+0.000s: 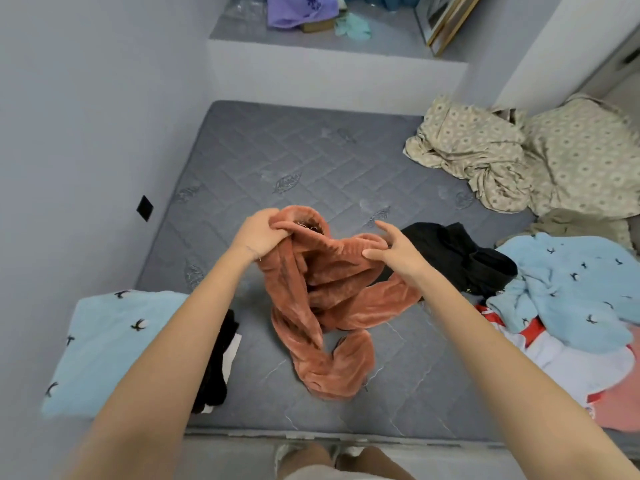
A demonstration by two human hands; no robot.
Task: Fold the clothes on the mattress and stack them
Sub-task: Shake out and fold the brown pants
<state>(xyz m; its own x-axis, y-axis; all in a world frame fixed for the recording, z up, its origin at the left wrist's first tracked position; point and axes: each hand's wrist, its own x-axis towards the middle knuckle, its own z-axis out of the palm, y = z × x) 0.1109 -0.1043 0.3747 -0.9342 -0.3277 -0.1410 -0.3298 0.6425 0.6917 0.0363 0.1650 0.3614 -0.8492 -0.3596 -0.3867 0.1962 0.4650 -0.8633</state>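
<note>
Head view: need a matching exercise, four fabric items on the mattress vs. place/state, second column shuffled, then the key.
Things
1. rust-orange plush garment
2. folded light-blue bird-print garment
3. black knit garment
4. beige patterned bedding

Place or state
A. bunched at the far right of the grey quilted mattress
B. lying flat at the near left corner
C. held by the left hand and the right hand
D. crumpled just beyond the right hand

Pairs: 1-C, 2-B, 3-D, 4-A
</note>
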